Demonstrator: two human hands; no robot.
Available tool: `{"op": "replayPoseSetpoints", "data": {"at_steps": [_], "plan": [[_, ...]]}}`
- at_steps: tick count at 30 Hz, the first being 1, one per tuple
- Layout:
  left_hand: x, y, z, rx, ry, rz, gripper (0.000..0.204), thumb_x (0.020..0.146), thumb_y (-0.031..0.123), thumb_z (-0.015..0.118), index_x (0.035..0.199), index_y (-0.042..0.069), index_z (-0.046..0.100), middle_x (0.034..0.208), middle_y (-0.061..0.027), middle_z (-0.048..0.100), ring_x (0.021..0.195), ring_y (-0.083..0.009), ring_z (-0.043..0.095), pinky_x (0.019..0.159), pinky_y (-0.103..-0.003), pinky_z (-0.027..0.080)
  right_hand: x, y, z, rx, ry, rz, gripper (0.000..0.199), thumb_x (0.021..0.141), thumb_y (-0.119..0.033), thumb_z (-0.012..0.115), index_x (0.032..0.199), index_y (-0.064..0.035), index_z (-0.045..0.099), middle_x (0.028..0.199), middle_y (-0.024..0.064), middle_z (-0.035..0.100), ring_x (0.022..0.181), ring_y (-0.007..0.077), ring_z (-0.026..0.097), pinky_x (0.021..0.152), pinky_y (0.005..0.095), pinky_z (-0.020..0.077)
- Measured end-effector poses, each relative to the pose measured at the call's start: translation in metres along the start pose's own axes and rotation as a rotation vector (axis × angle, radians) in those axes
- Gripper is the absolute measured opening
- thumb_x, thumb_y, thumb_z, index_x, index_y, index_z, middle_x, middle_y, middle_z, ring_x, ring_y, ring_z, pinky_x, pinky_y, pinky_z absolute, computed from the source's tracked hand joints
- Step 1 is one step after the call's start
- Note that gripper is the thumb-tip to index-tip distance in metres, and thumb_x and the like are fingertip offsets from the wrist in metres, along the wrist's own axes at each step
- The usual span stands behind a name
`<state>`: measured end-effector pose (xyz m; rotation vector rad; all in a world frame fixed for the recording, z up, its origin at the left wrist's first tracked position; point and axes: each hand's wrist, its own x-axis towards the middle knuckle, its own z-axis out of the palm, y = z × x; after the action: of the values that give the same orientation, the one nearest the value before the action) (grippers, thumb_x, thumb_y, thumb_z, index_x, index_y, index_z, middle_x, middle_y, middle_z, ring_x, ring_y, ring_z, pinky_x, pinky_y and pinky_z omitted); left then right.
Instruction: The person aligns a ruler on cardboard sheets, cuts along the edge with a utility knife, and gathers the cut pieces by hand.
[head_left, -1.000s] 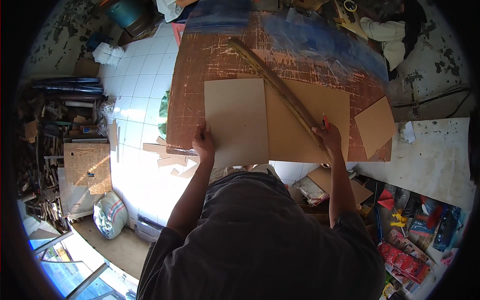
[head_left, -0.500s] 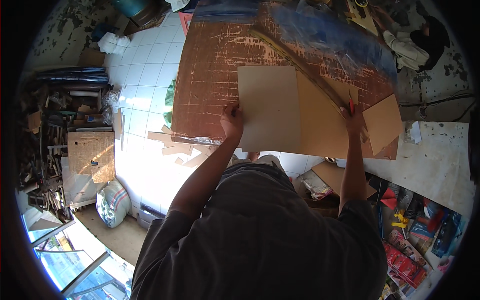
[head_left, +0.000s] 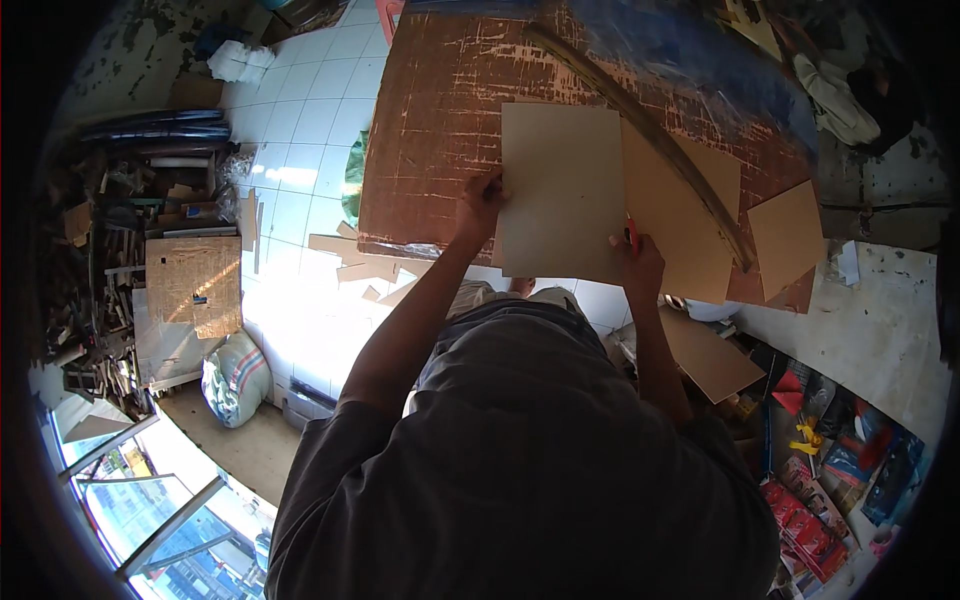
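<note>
A grey-brown cardboard sheet lies on the worn reddish-brown tabletop, close to its near edge. My left hand is closed at the sheet's left edge, its fingertips partly hidden. At the lower right corner of the sheet, my right hand is closed round a slim red tool, its exact kind too small to make out. A larger tan cardboard piece lies partly under the sheet. Across that piece runs a long wooden strip, slanting from far left to near right.
Another cardboard piece rests at the table's right. Clear plastic covers the far side, where a person is at the upper right. Cardboard offcuts litter the tiled floor at left. A pale bench stands at right.
My right hand, with the red tool, has moved left from the wooden strip's near end to the sheet's lower right corner. My left hand stays at the left edge. The view has shifted slightly.
</note>
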<state>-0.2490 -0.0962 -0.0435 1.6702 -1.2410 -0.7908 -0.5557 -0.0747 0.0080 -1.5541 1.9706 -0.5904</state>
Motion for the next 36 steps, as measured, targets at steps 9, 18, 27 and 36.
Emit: {"op": "replayPoseSetpoints", "data": {"at_steps": [9,18,27,36], "plan": [[0.001,-0.007,0.001,0.029,-0.068,0.023,0.052,0.077,0.009,0.073,0.129,0.009,0.063,0.099,-0.0136,0.06,0.088,-0.0255,0.063,0.083,-0.037,0.053,-0.011,0.019,0.017,0.076,0.031,-0.053,0.043,0.084,-0.04,0.075,0.092,0.0011,0.065,0.076,0.0161,0.064,0.072,0.0298,0.063,0.07,0.0405,0.0487],[0.008,-0.012,-0.003,-0.071,-0.073,0.009,0.046,0.078,0.008,0.073,0.124,0.007,0.066,0.1,-0.0129,0.065,0.091,-0.0228,0.065,0.083,-0.036,0.053,-0.016,0.003,0.02,0.133,0.059,0.008,0.046,0.085,-0.04,0.075,0.084,0.002,0.058,0.072,0.0145,0.059,0.067,0.0277,0.056,0.067,0.0403,0.0456],[-0.038,0.012,-0.026,0.115,0.06,0.07,0.022,0.08,0.011,0.074,0.1,0.004,0.071,0.092,-0.0137,0.069,0.082,-0.025,0.07,0.073,-0.036,0.055,-0.015,0.015,0.028,0.123,0.112,0.01,0.043,0.085,-0.038,0.076,0.096,0.0014,0.064,0.076,0.014,0.062,0.071,0.0235,0.06,0.07,0.0375,0.0477],[-0.05,0.005,-0.024,0.079,-0.019,0.028,0.016,0.078,0.01,0.074,0.092,0.004,0.067,0.082,-0.012,0.068,0.076,-0.0261,0.068,0.071,-0.038,0.054,-0.013,0.01,0.034,0.028,0.174,-0.053,0.043,0.084,-0.038,0.076,0.098,0.0009,0.065,0.075,0.0143,0.062,0.068,0.0257,0.061,0.066,0.0388,0.0478]]}}
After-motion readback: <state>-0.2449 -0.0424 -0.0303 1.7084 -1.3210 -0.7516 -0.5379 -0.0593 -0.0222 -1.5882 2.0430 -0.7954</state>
